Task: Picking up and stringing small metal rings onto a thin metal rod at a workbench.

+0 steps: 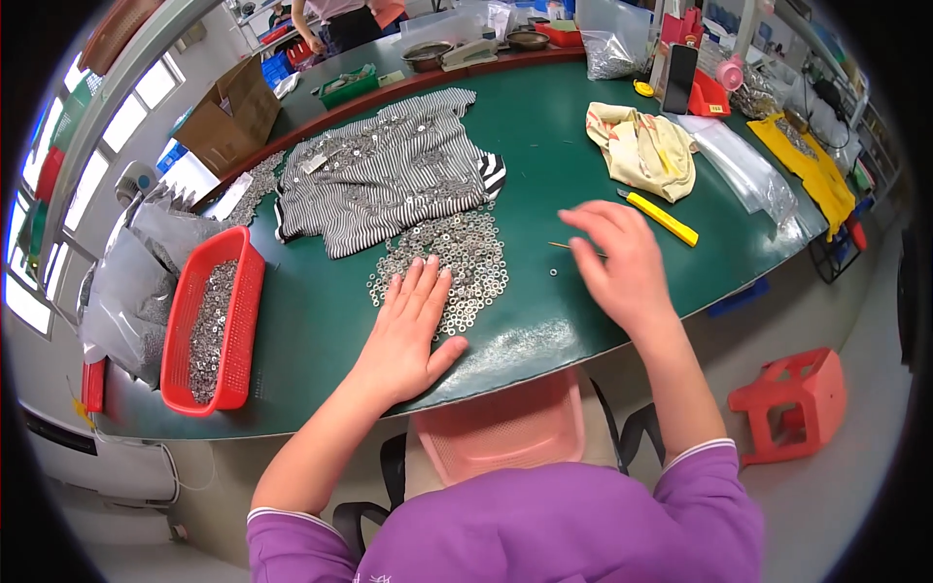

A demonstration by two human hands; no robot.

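Note:
My left hand (413, 330) lies flat on a spread pile of small metal rings (471, 257), its fingers stretched out and thumb apart. The rings lie loose on the green tabletop (544, 146). To the right, my right hand (619, 257) is held over the table with fingers curved and thumb apart. A thin brass-coloured pointed stick (558, 245) shows beside its thumb; whether the hand touches it I cannot tell. One single ring (553, 273) lies apart, left of that hand. Beyond the pile spreads a black-and-white striped shirt (389, 165) with more small metal parts on it.
A red plastic basket (248, 321) of small metal parts stands at left, near filled plastic bags (131, 291). A yellow cutter knife (664, 219) and pale cloth (641, 151) lie at right. A pink basket (505, 437) rests below the table edge; a red stool (792, 403) stands right.

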